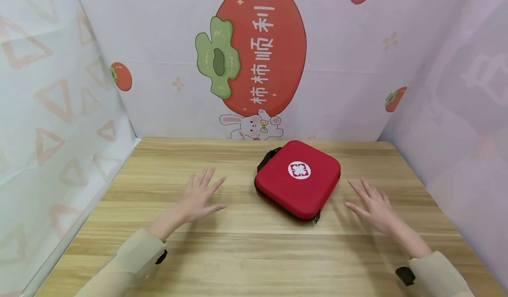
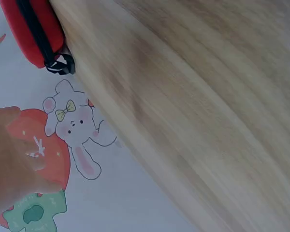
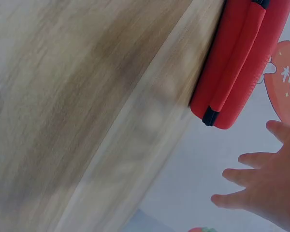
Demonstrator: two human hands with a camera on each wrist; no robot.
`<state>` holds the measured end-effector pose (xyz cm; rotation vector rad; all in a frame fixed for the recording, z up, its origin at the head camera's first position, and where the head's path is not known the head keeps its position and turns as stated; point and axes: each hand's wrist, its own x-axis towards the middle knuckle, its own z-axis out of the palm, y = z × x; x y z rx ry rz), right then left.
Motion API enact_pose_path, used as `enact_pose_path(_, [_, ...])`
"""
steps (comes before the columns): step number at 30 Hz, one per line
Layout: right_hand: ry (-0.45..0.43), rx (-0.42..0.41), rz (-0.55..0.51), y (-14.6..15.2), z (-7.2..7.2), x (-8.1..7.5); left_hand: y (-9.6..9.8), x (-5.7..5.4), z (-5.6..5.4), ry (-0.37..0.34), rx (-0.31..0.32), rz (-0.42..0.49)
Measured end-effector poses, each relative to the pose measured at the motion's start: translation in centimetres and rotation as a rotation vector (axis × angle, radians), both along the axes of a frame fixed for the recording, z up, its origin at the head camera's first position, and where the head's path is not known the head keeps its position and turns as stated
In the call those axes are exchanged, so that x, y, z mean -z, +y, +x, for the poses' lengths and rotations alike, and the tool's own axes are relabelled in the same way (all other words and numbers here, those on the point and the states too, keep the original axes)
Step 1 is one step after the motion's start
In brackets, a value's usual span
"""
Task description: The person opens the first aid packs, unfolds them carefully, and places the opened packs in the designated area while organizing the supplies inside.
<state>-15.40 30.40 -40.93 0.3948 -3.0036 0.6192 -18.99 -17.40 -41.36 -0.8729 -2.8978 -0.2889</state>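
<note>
A red zippered first-aid case [image 1: 297, 195] with a white round emblem lies closed on the wooden table, turned at an angle. Its black handle strap [image 1: 269, 158] points to the back left, and a zipper pull [image 1: 317, 217] hangs at the near corner. To its left, my left hand [image 1: 197, 199] hovers over the table, fingers spread, touching nothing. My right hand [image 1: 375, 206] is held to the right of the case, also spread and apart from it. The right wrist view shows the side of the case [image 3: 237, 63] beyond the fingers of the right hand [image 3: 270, 179].
The wooden table [image 1: 238, 261] ends at a white back wall [image 1: 341, 103] printed with persimmons and a rabbit. Patterned panels rise along the left side [image 1: 51, 112] and the right side [image 1: 456, 125].
</note>
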Motion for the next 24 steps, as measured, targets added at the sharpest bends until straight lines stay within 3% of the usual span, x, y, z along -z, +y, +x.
enact_pose_path(10, [-0.067,0.008,-0.183,-0.2,-0.5,0.0,3.4,-0.4,-1.3,-0.034,0.112,0.009])
enact_pose_path(14, [-0.067,-0.002,-0.239,-0.5,-0.9,0.3,4.6,-0.1,-1.8,-0.009,0.160,0.017])
enact_pose_path(24, [-0.107,-0.018,-0.513,-2.1,-2.2,1.1,8.2,0.4,-3.1,0.027,0.257,0.061])
